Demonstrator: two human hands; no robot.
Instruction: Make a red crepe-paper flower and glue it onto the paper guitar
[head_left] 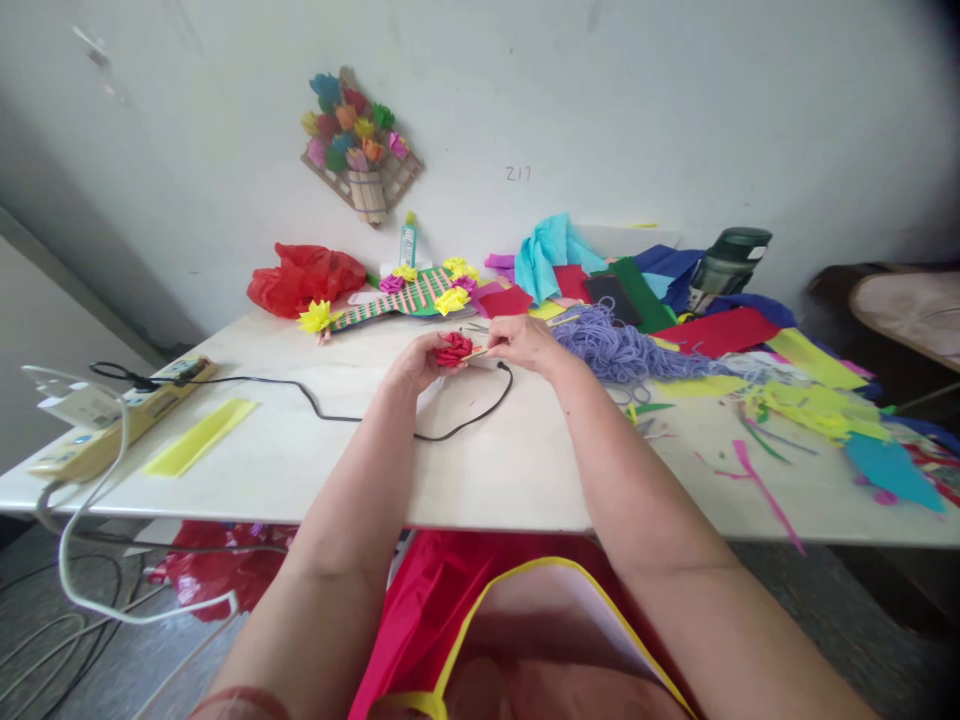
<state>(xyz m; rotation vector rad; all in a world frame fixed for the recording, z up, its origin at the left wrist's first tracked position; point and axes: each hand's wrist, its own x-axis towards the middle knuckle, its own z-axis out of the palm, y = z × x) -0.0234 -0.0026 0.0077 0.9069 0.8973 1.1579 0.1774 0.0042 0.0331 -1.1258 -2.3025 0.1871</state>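
A red crepe-paper flower [454, 349] is held above the table by my left hand [418, 362], whose fingers are closed around its petals. My right hand [520, 341] is pinching a thin light-coloured stick [475, 355] at the flower's base; the fingers partly cover the stick. Just behind the hands lies a green woven fan-like piece [390, 301] edged with yellow and purple paper flowers. A heap of lavender yarn [619, 343] sits right beside my right hand.
A black cable [315, 412] runs from the power strip [124, 420] to beneath my hands. A yellow paper strip [201, 437] lies at left. Coloured paper and scraps cover the right side, with a dark green bottle [726, 265] behind. A red plastic bag [306, 279] stands at the back left.
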